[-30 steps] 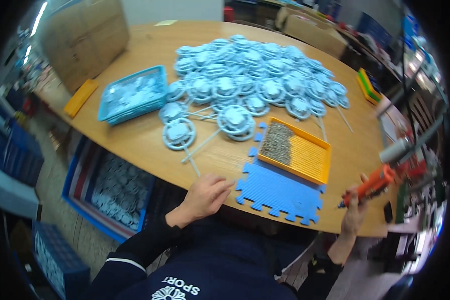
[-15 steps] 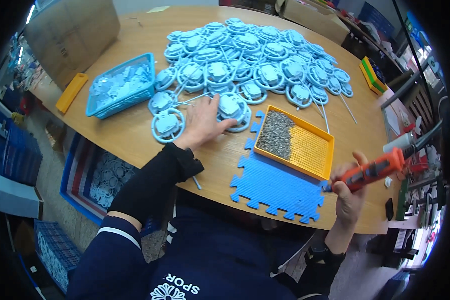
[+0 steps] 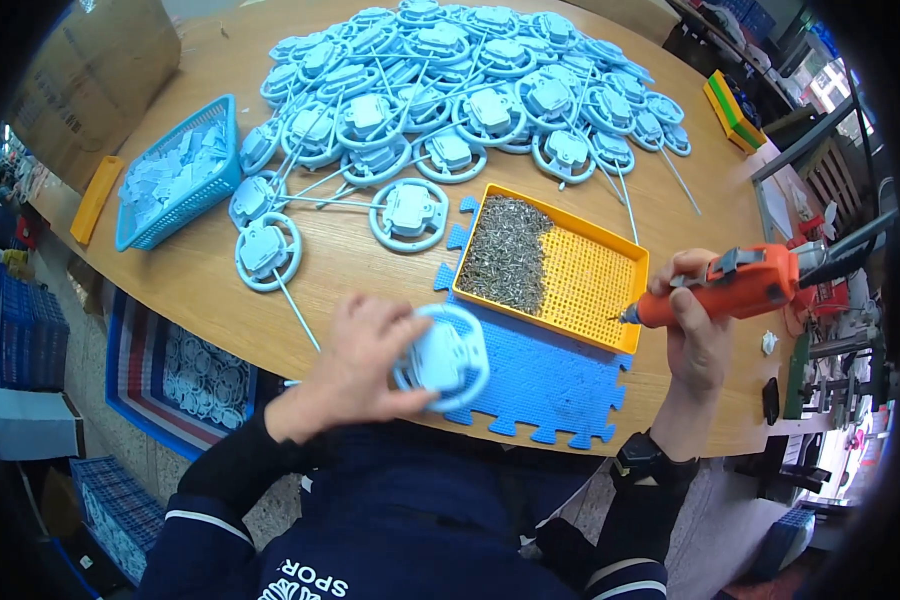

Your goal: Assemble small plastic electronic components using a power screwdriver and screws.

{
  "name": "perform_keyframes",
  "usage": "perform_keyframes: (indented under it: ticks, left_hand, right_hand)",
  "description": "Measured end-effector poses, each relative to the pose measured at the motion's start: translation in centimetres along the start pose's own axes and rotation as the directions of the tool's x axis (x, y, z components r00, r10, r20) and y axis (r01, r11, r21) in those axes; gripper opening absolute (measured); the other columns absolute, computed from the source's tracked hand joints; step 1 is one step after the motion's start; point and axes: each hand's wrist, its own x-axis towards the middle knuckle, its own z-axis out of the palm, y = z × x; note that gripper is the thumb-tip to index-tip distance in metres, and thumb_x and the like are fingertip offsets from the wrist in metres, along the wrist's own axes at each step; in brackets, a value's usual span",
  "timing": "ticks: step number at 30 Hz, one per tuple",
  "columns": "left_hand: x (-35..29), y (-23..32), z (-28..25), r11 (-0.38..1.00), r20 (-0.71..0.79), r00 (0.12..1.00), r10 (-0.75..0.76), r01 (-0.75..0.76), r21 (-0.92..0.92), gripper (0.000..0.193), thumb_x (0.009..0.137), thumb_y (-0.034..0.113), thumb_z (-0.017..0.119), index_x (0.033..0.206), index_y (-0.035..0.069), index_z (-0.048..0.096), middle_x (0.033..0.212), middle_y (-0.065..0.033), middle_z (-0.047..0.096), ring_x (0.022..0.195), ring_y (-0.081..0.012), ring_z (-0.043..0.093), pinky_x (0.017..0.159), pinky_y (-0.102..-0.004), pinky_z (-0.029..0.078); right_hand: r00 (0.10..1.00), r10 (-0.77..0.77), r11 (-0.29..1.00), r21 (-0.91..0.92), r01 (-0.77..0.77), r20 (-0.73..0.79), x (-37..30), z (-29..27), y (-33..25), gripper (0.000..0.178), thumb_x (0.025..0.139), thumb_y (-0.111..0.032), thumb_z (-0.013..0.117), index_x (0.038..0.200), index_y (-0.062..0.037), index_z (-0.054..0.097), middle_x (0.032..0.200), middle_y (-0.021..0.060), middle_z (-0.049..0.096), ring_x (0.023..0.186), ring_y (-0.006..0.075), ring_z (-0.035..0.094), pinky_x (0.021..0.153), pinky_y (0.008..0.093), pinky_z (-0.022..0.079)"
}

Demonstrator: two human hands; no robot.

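Observation:
My left hand [image 3: 355,360] is closed on the edge of a light blue round plastic part [image 3: 448,355], a ring with a box-like centre. It hangs over the left side of the blue foam mat [image 3: 540,375], slightly blurred. My right hand [image 3: 698,325] grips an orange electric screwdriver [image 3: 745,283], its bit pointing left above the right end of the yellow tray [image 3: 625,338]. Small metal screws [image 3: 505,255] fill the left part of that tray. Another ring-shaped part [image 3: 408,215] lies just left of the tray, and one more [image 3: 267,252] with a thin rod lies further left.
A large heap of the same blue parts [image 3: 490,110] covers the far table. At left stand a blue basket [image 3: 185,185] of flat light blue pieces, a yellow bar [image 3: 97,200] and a cardboard box [image 3: 100,90]. A crate of rings [image 3: 205,375] sits below the table edge.
My left hand has lifted a round part from near the pile and brought it toward me over the mat. The screwdriver has risen slightly, still in my right hand.

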Motion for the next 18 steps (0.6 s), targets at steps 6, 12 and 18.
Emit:
perform_keyframes:
  ticks: [6, 12, 18]
  left_hand:
    - [0.6, 2.5, 3.4, 0.998, 0.088, 0.996, 0.003, 0.002, -0.056, 0.070, 0.063, 0.036, 0.080, 0.121, 0.005, 0.056, 0.111, -0.0174, 0.053, 0.101, -0.0324, 0.053, 0.095, -0.0495, 0.035]
    - [1.2, 2.6, 4.3, 0.999, 0.079, 0.996, -0.034, 0.037, -0.035, 0.074, 0.065, 0.035, 0.079, 0.127, 0.004, 0.053, 0.116, -0.0188, 0.053, 0.102, -0.0346, 0.051, 0.095, -0.0480, 0.035]
    - [2.6, 6.6, 2.8, 0.977, -0.026, 0.982, 0.188, -0.189, -0.101, 0.063, 0.070, 0.038, 0.078, 0.120, 0.005, 0.057, 0.113, -0.0161, 0.055, 0.096, -0.0316, 0.054, 0.088, -0.0446, 0.039]
  right_hand:
    - [0.997, -0.037, 0.999, 0.028, 0.039, -0.065, 0.3, 0.7, 0.3, 0.043, 0.083, -0.031, 0.075, 0.109, -0.0041, 0.052, 0.091, 0.0085, 0.055, 0.082, 0.0186, 0.055, 0.077, 0.0343, 0.047]
    - [0.968, -0.114, 0.979, 0.138, 0.147, -0.222, 0.3, -1.6, 2.8, 0.043, 0.084, -0.032, 0.075, 0.108, -0.0048, 0.052, 0.089, 0.0080, 0.055, 0.081, 0.0186, 0.055, 0.074, 0.0367, 0.048]
    - [0.928, -0.247, 0.956, 0.086, 0.280, -0.278, 3.1, -3.6, 2.4, 0.032, 0.086, -0.024, 0.074, 0.103, -0.0043, 0.055, 0.085, 0.0063, 0.056, 0.078, 0.0180, 0.057, 0.069, 0.0349, 0.049]
